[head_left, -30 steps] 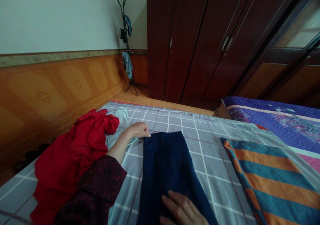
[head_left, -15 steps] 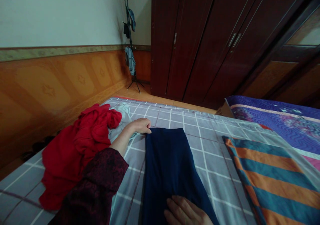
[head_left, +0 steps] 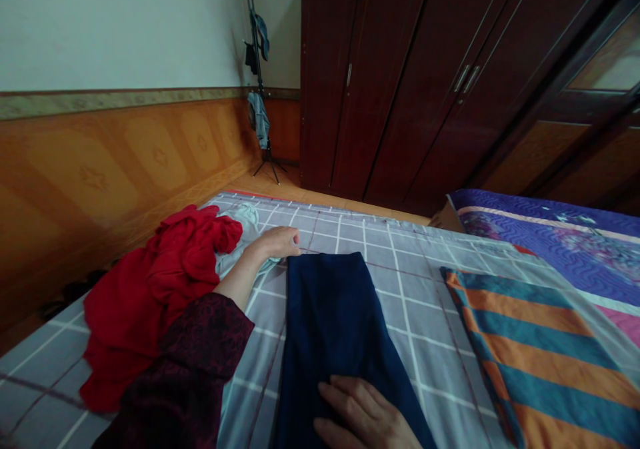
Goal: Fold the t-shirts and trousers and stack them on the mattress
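A dark blue folded garment [head_left: 333,316] lies lengthwise on the grey checked bedsheet [head_left: 415,289]. At its far left corner, my left hand [head_left: 281,241] has its fingers closed on the fabric. My right hand [head_left: 365,412] rests flat on the near part of the garment, fingers spread a little. To the left sits a crumpled red cloth [head_left: 165,289], with a pale, light-coloured cloth [head_left: 246,219] partly behind it. A folded orange and teal striped cloth [head_left: 545,336] lies on the right.
Beyond the bed stands a dark red wardrobe [head_left: 385,82]. A black coat rack [head_left: 259,69] holding a cap and cloths is in the corner. A purple patterned bedcover [head_left: 560,236] lies at the right, and a tiled wall [head_left: 125,162] runs along the left.
My right hand has moved slightly left and away from me over the blue garment. My left hand keeps hold of the corner. The whole view has shifted very slightly.
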